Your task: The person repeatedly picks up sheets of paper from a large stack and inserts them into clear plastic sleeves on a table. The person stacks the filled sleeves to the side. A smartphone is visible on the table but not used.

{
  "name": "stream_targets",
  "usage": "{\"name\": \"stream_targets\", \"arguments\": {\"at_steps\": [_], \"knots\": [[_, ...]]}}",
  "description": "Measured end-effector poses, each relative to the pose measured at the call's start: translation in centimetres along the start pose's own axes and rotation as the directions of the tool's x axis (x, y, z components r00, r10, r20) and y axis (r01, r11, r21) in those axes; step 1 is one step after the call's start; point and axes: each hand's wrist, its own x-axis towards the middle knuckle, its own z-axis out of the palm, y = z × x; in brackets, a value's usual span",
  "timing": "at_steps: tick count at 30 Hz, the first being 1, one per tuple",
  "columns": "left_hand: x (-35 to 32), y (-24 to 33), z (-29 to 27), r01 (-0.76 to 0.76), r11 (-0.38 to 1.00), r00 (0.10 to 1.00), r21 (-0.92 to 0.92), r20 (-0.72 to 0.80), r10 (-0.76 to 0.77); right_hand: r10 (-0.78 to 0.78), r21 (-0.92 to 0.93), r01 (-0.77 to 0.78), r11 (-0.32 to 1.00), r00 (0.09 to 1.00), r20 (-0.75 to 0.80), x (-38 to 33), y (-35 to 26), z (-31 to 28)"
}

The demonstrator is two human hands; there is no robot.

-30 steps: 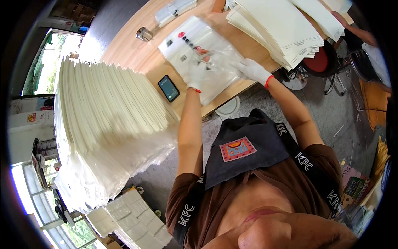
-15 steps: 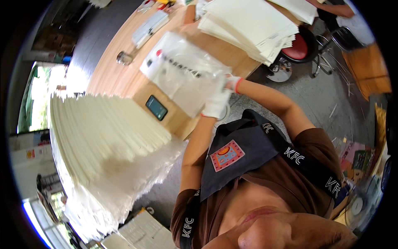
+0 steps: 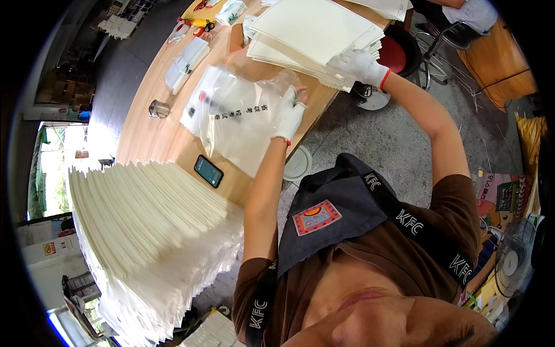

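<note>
A clear plastic bag (image 3: 231,118) with dark printing lies on the wooden table in front of me. My left hand (image 3: 289,113), in a white glove with bare fingertips, holds the bag by its right edge, where the film bunches up. Farther right, my right hand (image 3: 359,66), also gloved, grips the near corner of a stack of large cream paper sheets (image 3: 312,29). Its fingertips lie at the stack's edge, partly hard to make out. A dark phone (image 3: 208,171) rests just left of the bag.
A tall pile of bagged cream sheets (image 3: 150,214) stands at my left. On the wooden table (image 3: 144,136) are a glass jar (image 3: 159,109), a wrapped packet (image 3: 186,65) and scissors (image 3: 209,26). Across it, another person's gloved hand (image 3: 248,29) shows. A red-seated stool (image 3: 393,52) stands right.
My right hand has left the bag and moved right and away to the paper stack. My left hand stays at the bag's edge, and the view has shifted slightly.
</note>
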Motion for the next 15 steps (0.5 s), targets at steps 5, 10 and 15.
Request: {"name": "stream_targets", "arguments": {"at_steps": [5,10,15], "knots": [[2.0,2.1,1.5,0.292,0.544,0.948,-0.787,0.162,-0.274,-0.201,-0.175,0.158,0.972,0.944,-0.261,1.3,-5.5,-3.0],[-1.0,0.5,-2.3,0.296,0.806,0.942,-0.512,0.013,-0.337,0.106,0.396,-0.067,0.916,0.991,-0.078,-1.8,-12.9,-8.6],[-4.3,4.9,-9.4,0.463,0.875,0.871,-0.141,0.258,-0.418,0.467,0.89,-0.394,-0.229,0.758,0.456,-8.0,-8.3,-0.8]]}}
